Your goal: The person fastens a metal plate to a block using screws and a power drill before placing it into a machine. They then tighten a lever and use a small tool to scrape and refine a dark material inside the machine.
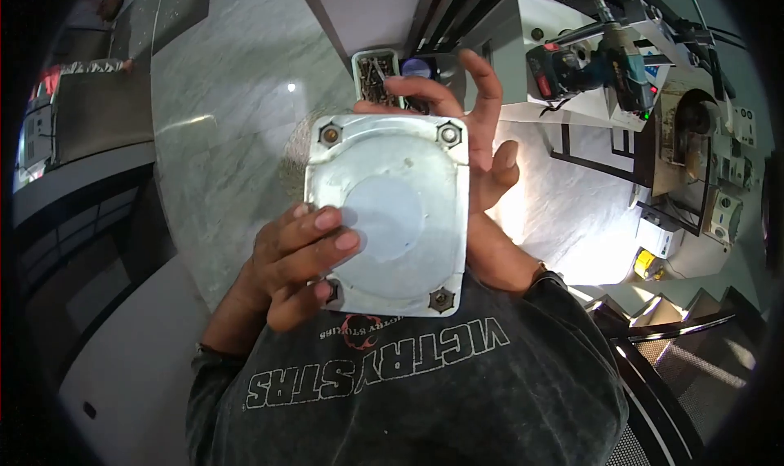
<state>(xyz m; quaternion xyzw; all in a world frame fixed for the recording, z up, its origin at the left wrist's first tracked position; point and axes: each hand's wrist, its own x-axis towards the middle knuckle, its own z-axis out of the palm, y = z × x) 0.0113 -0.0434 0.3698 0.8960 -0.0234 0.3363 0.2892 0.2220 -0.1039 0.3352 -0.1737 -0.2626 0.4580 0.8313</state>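
Head view: a metal plate point(400, 213) was held before the chest, clasped at its lower left corner by the left hand point(298, 258) and along its right edge by the right hand point(482, 143).

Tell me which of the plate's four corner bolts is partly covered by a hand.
The bottom-left bolt: the left hand, gripping the plate, overlaps it; the other three show fully.
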